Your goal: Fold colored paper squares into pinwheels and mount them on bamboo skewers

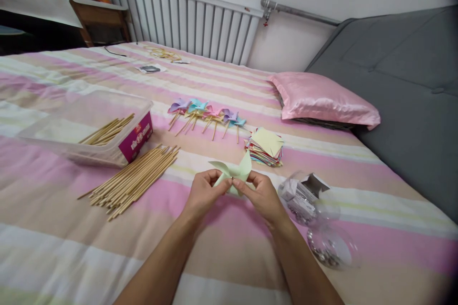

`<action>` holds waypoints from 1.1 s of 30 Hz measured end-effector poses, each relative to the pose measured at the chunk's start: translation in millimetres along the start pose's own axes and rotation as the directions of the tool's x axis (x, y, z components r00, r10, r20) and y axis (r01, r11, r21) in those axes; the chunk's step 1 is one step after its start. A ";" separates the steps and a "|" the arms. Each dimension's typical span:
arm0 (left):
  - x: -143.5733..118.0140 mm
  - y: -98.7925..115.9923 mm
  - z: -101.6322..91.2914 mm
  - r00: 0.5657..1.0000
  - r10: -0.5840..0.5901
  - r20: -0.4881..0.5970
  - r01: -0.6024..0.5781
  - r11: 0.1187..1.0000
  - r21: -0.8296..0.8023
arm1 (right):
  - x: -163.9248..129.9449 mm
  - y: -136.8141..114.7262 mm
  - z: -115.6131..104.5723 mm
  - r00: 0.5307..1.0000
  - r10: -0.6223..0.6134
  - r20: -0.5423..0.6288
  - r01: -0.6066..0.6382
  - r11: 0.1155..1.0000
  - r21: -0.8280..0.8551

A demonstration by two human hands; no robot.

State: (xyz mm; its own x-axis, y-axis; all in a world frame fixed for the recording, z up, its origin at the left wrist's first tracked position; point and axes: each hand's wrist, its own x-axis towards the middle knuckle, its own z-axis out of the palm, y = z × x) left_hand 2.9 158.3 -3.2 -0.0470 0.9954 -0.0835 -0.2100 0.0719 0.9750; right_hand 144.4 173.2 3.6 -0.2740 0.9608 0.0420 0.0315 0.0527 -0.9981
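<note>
Between my hands is a pale green paper pinwheel (234,170) without a visible stick, its blades folded toward the middle. My left hand (207,188) pinches its left side, thumb at the centre. From the right, my right hand (258,192) grips it too, and the two thumb tips nearly meet over a small dark spot. Beyond them lies a stack of cut paper squares (265,144), a pale yellow one on top. Finished pinwheels on sticks (213,113) in purple, blue and pink lie in a row. A bundle of wooden sticks (134,181) rests left of my hands.
A clear plastic bin (86,126) with more sticks stands at the left. On the right are clear round containers (327,248) with small metal pieces and little boxes (304,200). A pink pillow (322,97) leans near the grey headboard (397,71). Everything lies on a striped bedspread (222,252).
</note>
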 end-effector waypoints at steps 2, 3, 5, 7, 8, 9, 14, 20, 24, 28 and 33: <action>-0.3 -0.7 -0.7 1.000 -0.006 0.022 0.006 1.000 0.001 | -0.1 0.4 0.2 1.000 0.003 0.002 -0.003 1.000 0.018; -0.5 -1.2 -0.9 1.000 -0.007 0.029 0.007 1.000 0.000 | -0.1 0.6 0.3 1.000 0.005 0.000 -0.005 1.000 0.030; -0.8 -1.9 -1.2 0.999 -0.006 0.046 0.006 1.000 -0.007 | 0.2 1.1 0.7 1.000 0.010 -0.007 -0.010 0.999 0.053; -1.0 -2.1 -1.3 0.998 -0.002 0.061 0.003 1.000 -0.019 | 0.6 2.0 1.3 1.000 0.005 -0.023 -0.004 0.998 0.064; -1.1 -1.9 -1.3 0.998 0.000 0.066 0.001 1.000 -0.025 | 1.0 2.6 1.7 1.000 0.000 -0.029 0.002 0.998 0.066; -1.1 -1.5 -1.3 0.998 0.001 0.067 0.001 1.000 -0.029 | 1.3 3.3 2.2 0.999 -0.004 -0.036 0.006 0.998 0.068; -0.5 1.2 -1.5 0.998 -0.016 0.060 0.018 1.000 -0.021 | 2.3 3.4 4.4 0.998 -0.017 -0.053 0.019 0.999 0.037; -0.9 3.5 -1.9 0.998 -0.030 0.054 0.033 0.998 -0.048 | 1.4 -0.3 5.2 0.997 -0.037 -0.062 0.039 0.999 0.025; -2.0 7.2 -0.8 0.995 -0.032 0.094 0.039 0.996 -0.079 | 4.7 6.5 3.9 0.990 0.050 -0.130 -0.026 0.982 0.185; -1.1 7.5 -0.7 0.998 -0.012 0.068 0.018 0.996 -0.086 | 8.5 13.0 3.0 0.963 0.165 -0.215 -0.062 0.907 0.416; 3.7 -3.5 -3.9 0.991 0.131 0.007 -0.131 0.988 0.075 | 8.2 13.9 5.0 0.948 0.220 -0.230 -0.097 0.889 0.448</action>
State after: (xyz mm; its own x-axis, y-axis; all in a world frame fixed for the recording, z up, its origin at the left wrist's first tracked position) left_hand -0.4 161.5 -7.8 -0.0674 0.9966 0.0465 -0.1279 -0.0549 0.9903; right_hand 137.8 180.5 -10.1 -0.0322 0.9851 -0.1691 -0.3764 -0.1687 -0.9110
